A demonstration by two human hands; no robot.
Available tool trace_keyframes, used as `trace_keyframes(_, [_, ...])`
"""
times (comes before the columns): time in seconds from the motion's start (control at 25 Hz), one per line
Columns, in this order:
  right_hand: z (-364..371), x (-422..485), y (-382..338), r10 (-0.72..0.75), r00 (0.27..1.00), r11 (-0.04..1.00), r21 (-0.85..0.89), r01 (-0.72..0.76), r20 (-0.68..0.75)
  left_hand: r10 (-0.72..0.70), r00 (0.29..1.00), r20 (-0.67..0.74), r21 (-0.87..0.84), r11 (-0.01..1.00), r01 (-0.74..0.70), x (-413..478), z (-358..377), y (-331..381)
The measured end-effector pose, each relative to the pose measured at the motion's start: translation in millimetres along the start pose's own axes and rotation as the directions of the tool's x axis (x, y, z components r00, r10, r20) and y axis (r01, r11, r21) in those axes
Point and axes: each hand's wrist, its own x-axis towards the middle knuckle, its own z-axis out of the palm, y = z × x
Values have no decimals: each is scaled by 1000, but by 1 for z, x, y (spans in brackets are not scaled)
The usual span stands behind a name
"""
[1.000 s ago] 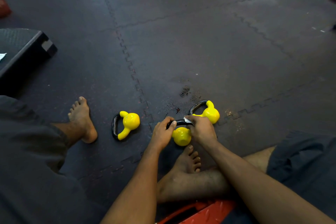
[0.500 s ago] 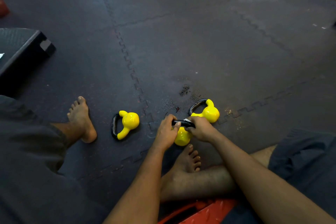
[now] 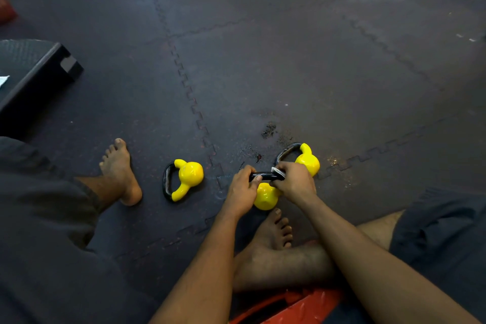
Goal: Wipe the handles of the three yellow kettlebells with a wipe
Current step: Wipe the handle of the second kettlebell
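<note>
You are sitting on a dark interlocking floor mat (image 3: 289, 60), with a black step platform (image 3: 34, 79) lying off to your left and a red object (image 3: 297, 308) showing at the bottom edge. Your bare right foot (image 3: 273, 231) is resting just behind the middle kettlebell (image 3: 265, 196), which your hands are partly covering. A second kettlebell (image 3: 190, 175) is lying on its side to the left, and a third kettlebell (image 3: 307, 162) is just beyond your right hand (image 3: 295, 181). Your left hand (image 3: 242, 189) is gripping the left end of the middle one's black handle (image 3: 265, 176), while your right hand is pinching a white wipe (image 3: 277, 171) around its right end.

wipe (image 3: 276, 170): mostly hidden under right hand (image 3: 295, 183) | red object (image 3: 297, 308): cut off below
</note>
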Motion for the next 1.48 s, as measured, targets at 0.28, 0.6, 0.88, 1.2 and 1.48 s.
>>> trace_keyframes(0.28, [-12,11,3,-93,958,993,95,69,271,24,999,21,-22,999,-24,2,-4,-5])
trace_keyframes(0.6, [0,-6,-7,56,997,998,23,-55,-55,-4,1000,-12,11,1000,5,2,0,4])
trace_keyframes(0.88, [3,-5,-12,-11,999,999,50,13,-50,-10,1000,-27,9,1000,11,1,-2,6])
trace_keyframes(1.2, [6,-15,-19,54,997,996,-71,-58,-59,17,998,-54,132,991,-9,12,8,10])
trace_keyframes(1.48, [1,-23,-25,13,982,995,-97,-32,-190,-16,996,-92,195,980,34,9,9,13])
